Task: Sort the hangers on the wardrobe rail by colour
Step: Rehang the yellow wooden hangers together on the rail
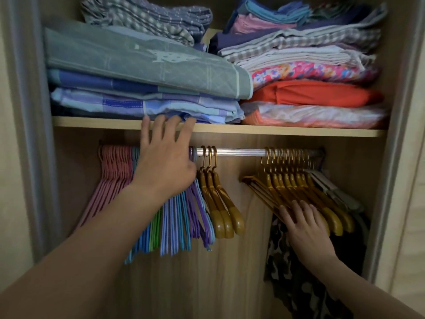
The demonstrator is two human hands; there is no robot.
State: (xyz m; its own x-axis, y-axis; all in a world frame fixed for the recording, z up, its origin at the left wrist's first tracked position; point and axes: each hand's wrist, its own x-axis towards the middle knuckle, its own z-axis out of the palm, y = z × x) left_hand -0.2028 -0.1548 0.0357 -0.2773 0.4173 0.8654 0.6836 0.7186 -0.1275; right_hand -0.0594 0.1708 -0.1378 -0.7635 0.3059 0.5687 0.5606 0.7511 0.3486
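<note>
Rail (241, 151) loaded: pink hangers (112, 173) far left, blue and purple hangers (177, 219) beside, three gold hangers (220, 203) mid-rail, gold bunch (305, 194) right. Left hand (165, 162) spread, fingers straight, laid against shelf edge (276, 131) and blue group. Right hand (308, 226) flat against gold bunch. Thin hangers judged light, springy, tangle-prone; gold ones stiff, glossy, likely slippery. Best gripped at hooks.

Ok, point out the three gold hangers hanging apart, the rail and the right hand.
three gold hangers (222, 199), head view, on the middle hanger's shoulder.
rail (240, 151), head view, on its bare stretch.
right hand (307, 229), head view, on its back.
</note>
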